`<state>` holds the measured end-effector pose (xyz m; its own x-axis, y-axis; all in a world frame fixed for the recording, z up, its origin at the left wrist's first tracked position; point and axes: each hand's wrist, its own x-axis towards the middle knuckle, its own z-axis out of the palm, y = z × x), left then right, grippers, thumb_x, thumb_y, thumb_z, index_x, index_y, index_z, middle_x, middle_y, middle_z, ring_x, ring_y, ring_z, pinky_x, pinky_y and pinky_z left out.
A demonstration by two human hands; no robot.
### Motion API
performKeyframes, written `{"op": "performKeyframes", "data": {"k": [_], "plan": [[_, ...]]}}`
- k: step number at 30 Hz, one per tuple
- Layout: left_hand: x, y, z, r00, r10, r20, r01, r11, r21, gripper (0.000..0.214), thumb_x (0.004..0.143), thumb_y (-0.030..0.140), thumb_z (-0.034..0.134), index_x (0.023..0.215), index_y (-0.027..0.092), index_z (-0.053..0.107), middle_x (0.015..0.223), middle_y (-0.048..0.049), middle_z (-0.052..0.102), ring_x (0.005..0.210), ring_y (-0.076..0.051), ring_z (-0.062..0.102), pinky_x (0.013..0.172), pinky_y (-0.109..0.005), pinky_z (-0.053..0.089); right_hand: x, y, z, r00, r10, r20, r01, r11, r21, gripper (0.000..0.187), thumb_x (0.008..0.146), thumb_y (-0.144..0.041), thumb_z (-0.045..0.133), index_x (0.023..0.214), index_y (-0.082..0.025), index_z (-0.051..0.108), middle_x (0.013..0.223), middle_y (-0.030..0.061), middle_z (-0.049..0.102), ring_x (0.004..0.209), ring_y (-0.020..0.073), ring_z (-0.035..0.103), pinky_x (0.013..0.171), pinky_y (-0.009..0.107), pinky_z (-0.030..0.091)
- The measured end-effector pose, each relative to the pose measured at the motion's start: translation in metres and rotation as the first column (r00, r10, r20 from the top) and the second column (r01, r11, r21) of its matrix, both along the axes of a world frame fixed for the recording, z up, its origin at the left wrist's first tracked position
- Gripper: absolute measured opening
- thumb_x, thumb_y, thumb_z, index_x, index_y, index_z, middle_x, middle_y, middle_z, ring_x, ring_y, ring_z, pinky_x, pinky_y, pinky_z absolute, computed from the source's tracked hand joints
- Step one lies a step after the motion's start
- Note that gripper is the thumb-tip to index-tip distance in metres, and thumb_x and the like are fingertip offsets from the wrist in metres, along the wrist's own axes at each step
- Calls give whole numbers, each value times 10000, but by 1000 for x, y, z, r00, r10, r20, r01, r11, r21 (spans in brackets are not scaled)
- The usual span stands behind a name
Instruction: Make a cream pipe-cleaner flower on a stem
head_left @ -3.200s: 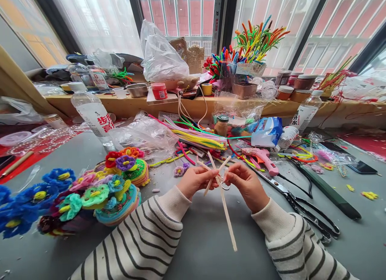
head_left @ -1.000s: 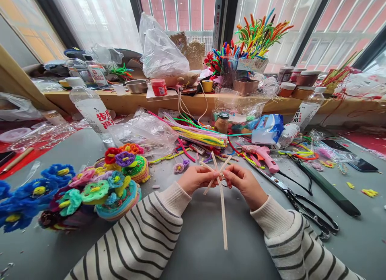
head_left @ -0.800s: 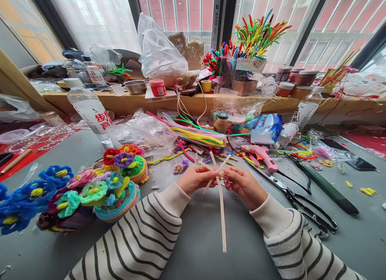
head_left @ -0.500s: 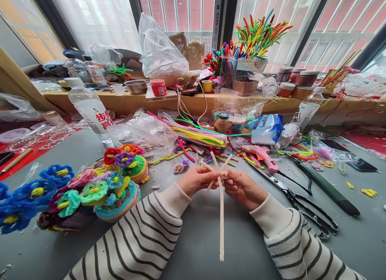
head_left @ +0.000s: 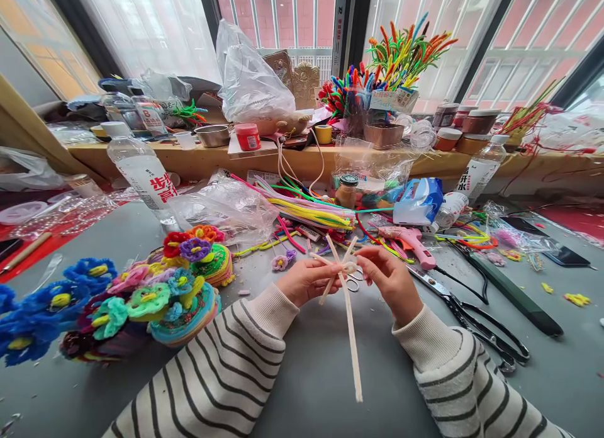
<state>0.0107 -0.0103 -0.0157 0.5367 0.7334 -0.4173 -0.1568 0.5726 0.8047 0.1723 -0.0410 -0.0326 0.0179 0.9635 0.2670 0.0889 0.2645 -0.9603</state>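
Fingers (head_left: 334, 271) of the left hand (head_left: 309, 282) are closed in a pinch, thumb uppermost, on the cream strips (head_left: 348, 303) where these cross. This hand is held to the left of the pink glue gun (head_left: 409, 238) and nearer the wearer, with the forearm angled inward and forward.

The cream strips are held above the table (head_left: 321, 378), left of the glue gun and nearer the wearer. Status, as judged: the strips are gathered at one crossing, short ends are spread around it, and a small loop is formed at its right side. The long tail, directed toward the wearer, is left straight and unwound, so an early stage is indicated. Whether the crossing is fastened or merely pinched cannot be told.

The right hand (head_left: 391, 280) is held just nearer the wearer than the glue gun, with the forearm angled inward. Its thumb and forefinger are curled almost together, their tips placed beside the small loop; whether the loop is gripped cannot be told.

Black-handled scissors (head_left: 453, 306) are laid to the right of the glue gun, nearer the wearer, untouched.
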Motion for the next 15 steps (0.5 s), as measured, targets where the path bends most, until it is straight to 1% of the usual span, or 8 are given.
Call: {"op": "performKeyframes", "data": {"k": [1, 2, 3, 5, 7, 9, 12, 15], "plan": [[0, 0, 0, 1000, -2, 13, 2, 1000, -14, 171, 569, 193, 641, 708, 96, 617, 610, -34, 620, 522, -75, 561, 554, -170, 449, 2, -1, 2, 986, -73, 149, 51, 988, 149, 136, 718, -249, 500, 836, -192, 539, 804, 28, 502, 552, 81, 442, 485, 219, 388], [0, 0, 0, 1000, -6, 28, 7, 1000, -25, 159, 575, 187, 637, 704, 97, 614, 608, -33, 619, 515, -71, 558, 547, -168, 448, 3, -1, 3, 951, -139, 275, 58, 957, 284, 158, 715, -217, 502, 868, -205, 538, 851, 37, 494, 602, 98, 461, 510, 232, 403], [0, 0, 0, 999, -11, 41, 13, 999, -33, 152, 578, 181, 634, 702, 97, 610, 608, -33, 618, 509, -69, 556, 540, -167, 448, 4, -2, 4, 908, -188, 375, 30, 921, 389, 184, 718, -188, 494, 894, -216, 537, 875, 44, 487, 657, 115, 475, 534, 241, 415], [0, 0, -1, 998, -16, 57, 18, 999, -37, 143, 586, 175, 627, 704, 96, 603, 613, -32, 618, 505, -68, 556, 535, -166, 448, 6, -4, 5, 826, -250, 504, -63, 850, 524, 218, 731, -140, 467, 916, -233, 538, 866, 49, 486, 741, 137, 487, 562, 249, 430], [0, 0, 0, 999, -18, 51, 20, 999, -36, 142, 587, 172, 626, 703, 93, 602, 615, -33, 619, 512, -73, 563, 538, -169, 451, 6, -5, 4, 764, -318, 562, -112, 792, 600, 228, 736, -106, 457, 900, -239, 544, 836, 47, 495, 767, 140, 496, 584, 248, 438], [0, 0, -1, 999, -34, 41, 35, 999, -40, 144, 579, 170, 632, 698, 93, 606, 614, -34, 621, 522, -78, 569, 542, -169, 453, 6, -6, 3, 715, -382, 586, -127, 753, 646, 230, 735, -87, 457, 880, -241, 549, 812, 41, 506, 743, 131, 506, 594, 243, 439], [-1, 0, -1, 997, -72, 38, 74, 996, -40, 150, 570, 169, 640, 698, 96, 615, 625, -29, 625, 539, -77, 574, 552, -163, 454, 6, -7, 3, 666, -438, 603, -134, 726, 675, 235, 732, -78, 466, 877, -244, 550, 792, 34, 517, 713, 121, 508, 598, 236, 432], [-1, -1, -2, 994, -104, 43, 106, 994, -29, 149, 581, 180, 633, 707, 101, 621, 652, -19, 628, 560, -69, 578, 567, -153, 454, 7, -7, 4, 654, -455, 604, -141, 711, 689, 217, 729, -82, 475, 857, -236, 558, 778, 34, 519, 701, 120, 505, 590, 228, 426]]}}
